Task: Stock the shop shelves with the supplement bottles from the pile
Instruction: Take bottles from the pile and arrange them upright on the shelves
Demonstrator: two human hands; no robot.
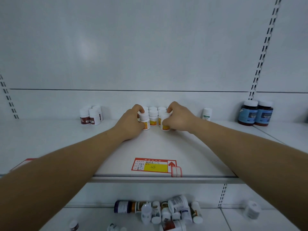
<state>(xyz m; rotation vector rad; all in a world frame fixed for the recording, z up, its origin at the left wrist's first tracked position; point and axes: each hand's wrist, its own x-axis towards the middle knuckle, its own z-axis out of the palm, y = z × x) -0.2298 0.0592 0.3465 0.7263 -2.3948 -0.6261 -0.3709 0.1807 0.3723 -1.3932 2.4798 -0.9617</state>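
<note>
On the white shelf, far left, stand four white bottles with dark red labels. Your left hand curls its fingers around a white, orange-labelled bottle. Beside it stand matching bottles. Your right hand grips another orange-labelled bottle. Further right stand two dark bottles with blue labels. Below lies the pile.

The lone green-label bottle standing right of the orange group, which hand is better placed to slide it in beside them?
Right hand, probably. It grips an orange-label bottle at the group's right edge, nearest the green-label bottle. The left hand holds a bottle on the far side and would cross over.
</note>
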